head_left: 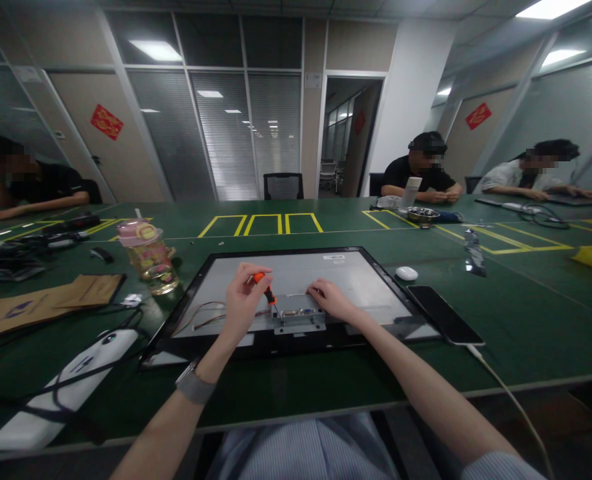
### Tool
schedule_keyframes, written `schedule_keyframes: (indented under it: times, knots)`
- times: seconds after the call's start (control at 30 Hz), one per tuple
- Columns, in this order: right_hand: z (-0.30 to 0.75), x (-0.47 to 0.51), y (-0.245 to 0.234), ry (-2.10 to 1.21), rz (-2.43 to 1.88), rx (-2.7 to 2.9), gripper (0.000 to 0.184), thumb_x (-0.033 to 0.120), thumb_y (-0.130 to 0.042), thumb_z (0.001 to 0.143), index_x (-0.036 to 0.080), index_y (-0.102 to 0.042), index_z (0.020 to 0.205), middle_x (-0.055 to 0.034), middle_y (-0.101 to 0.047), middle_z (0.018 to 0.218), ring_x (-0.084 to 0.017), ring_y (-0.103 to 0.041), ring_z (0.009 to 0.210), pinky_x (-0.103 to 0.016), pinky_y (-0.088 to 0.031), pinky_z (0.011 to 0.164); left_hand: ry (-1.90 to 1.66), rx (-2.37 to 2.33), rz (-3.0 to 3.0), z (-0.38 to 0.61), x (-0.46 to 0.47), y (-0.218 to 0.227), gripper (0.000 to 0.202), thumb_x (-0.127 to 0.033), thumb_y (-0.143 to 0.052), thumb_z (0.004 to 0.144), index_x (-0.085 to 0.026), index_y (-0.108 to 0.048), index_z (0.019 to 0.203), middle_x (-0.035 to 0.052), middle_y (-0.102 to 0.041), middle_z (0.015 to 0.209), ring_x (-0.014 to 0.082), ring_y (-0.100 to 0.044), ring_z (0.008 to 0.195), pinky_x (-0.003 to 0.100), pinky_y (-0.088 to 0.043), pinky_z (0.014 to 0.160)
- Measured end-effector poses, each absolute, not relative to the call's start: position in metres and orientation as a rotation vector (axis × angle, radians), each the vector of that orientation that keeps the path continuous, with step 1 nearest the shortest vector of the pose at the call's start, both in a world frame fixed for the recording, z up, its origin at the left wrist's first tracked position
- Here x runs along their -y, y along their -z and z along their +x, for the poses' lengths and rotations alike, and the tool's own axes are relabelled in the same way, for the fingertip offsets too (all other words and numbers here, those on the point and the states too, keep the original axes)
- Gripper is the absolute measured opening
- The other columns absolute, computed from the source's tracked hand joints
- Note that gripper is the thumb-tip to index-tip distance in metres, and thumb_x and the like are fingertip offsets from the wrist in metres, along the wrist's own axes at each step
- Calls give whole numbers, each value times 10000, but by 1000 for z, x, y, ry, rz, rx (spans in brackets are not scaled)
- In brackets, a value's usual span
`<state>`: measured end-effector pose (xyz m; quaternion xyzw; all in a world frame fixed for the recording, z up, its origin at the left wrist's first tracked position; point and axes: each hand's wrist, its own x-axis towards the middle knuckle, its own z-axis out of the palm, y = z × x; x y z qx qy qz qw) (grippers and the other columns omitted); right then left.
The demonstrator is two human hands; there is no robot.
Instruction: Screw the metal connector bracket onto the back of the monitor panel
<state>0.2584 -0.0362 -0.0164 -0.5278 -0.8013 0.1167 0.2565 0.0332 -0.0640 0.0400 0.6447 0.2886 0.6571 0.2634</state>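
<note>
A flat display panel (271, 273) with a black frame lies on the green table, its grey back facing up. Near its front edge sits a metal bracket (300, 322) with a row of connector ports. My left hand (246, 293) is closed around an orange and black screwdriver (266, 287), whose tip points down at the bracket's left end. Whether the tip sits in a screw is too small to tell. My right hand (332, 298) rests at the bracket's right rear, fingers bent against it; what they grip, if anything, is hidden. Thin wires (201, 317) lie left of the bracket.
A phone (446, 313) on a charging cable and a white earbud case (407, 273) lie right of the panel. Leftward are a drink bottle (149, 257), a paper bag (51, 303) and a white power strip (71, 383) with black cables. Several people sit around the table.
</note>
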Motion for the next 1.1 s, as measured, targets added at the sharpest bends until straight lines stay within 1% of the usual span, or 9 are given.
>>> schedule_keyframes:
  times: [0.07,0.2,0.3,0.37,0.47,0.6,0.8,0.97,1.1]
  knots:
    - [258,35,17,-311,-1435,2174,243,186,-439,913,135,-673,875,-77,-611,824,-165,-566,774,-244,-390,713,-1763,-751,1712,33,63,-38,157,-305,-599,819,-197,-707,856,28,-551,855,134,-546,783,223,-467,672]
    - [258,34,19,-311,-1435,2169,252,195,-431,918,130,-673,890,-83,-613,842,-162,-567,764,-244,-385,705,-1674,-645,1609,32,61,-35,280,-332,-487,881,-167,-689,983,94,-610,1043,206,-585,962,315,-486,816]
    - [259,34,18,-317,-1432,2170,253,195,-429,920,134,-672,881,-82,-614,837,-161,-568,761,-243,-381,700,-1595,-663,1562,31,61,-35,307,-348,-525,865,-155,-654,1066,98,-652,998,208,-622,907,341,-493,825]
    - [259,35,18,-324,-1427,2172,253,196,-427,922,138,-670,876,-80,-617,842,-160,-569,766,-241,-381,702,-1577,-698,1552,31,60,-35,304,-355,-564,844,-161,-655,1059,80,-665,934,187,-632,833,325,-501,790]
    - [259,35,17,-330,-1422,2173,256,192,-423,924,136,-668,873,-79,-615,841,-158,-568,763,-239,-384,698,-1637,-750,1593,32,59,-36,202,-315,-651,780,-188,-690,933,29,-631,844,140,-594,762,253,-486,715]
    - [260,34,18,-328,-1420,2177,246,180,-433,916,141,-671,869,-72,-609,829,-155,-562,754,-238,-386,695,-1743,-786,1662,32,59,-37,104,-273,-693,732,-202,-700,808,11,-561,805,132,-545,763,216,-457,662]
    - [260,33,19,-322,-1425,2171,238,189,-443,910,141,-674,881,-77,-617,844,-160,-564,773,-243,-390,709,-1650,-719,1661,29,65,-40,281,-330,-473,881,-162,-687,952,83,-659,963,201,-618,882,304,-482,779]
    - [260,33,19,-323,-1423,2174,254,192,-428,918,140,-673,879,-77,-617,834,-158,-566,769,-239,-392,711,-1663,-811,1637,32,68,-41,257,-320,-552,854,-173,-647,1042,54,-669,894,162,-635,776,275,-495,724]
    - [260,32,20,-320,-1428,2175,240,190,-439,915,144,-673,881,-73,-614,826,-163,-564,770,-244,-390,714,-1786,-885,1692,34,67,-39,184,-283,-640,788,-190,-687,939,13,-596,810,122,-569,721,219,-458,670]
